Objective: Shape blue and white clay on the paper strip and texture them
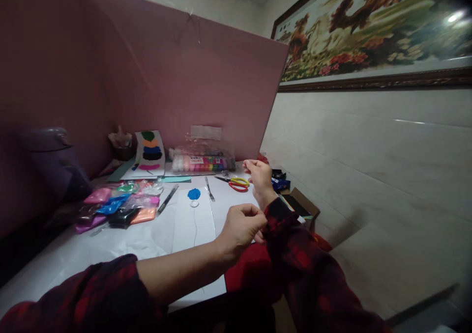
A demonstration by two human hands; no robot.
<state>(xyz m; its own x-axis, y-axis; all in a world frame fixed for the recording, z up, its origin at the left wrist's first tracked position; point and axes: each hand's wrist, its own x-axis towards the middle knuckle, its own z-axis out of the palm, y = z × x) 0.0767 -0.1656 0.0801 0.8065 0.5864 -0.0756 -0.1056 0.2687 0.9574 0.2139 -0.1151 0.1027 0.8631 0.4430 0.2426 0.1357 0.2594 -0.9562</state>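
Observation:
My left hand (241, 227) is raised over the right side of the table, its fingers pinched against the right cuff; what they hold, if anything, is too small to see. Farther forward, my right hand (260, 178) is lifted beside the scissors, fingertips together, with nothing I can make out between them. A white sheet (184, 235) lies left of my hands, bearing a blue clay blob (193, 194), a small white round piece (194, 204) below it and a thin drawn line. Scissors with red and yellow handles (239, 184) rest on the table, apart from both hands.
Bags of colored clay (125, 208) cover the table's left side, near a purple bottle (59, 161). A marker (167, 200) and a small tool (209, 189) lie nearby. Behind are a color sample card (152, 151) and a clay pack (202, 162). An open box (308, 205) stands right.

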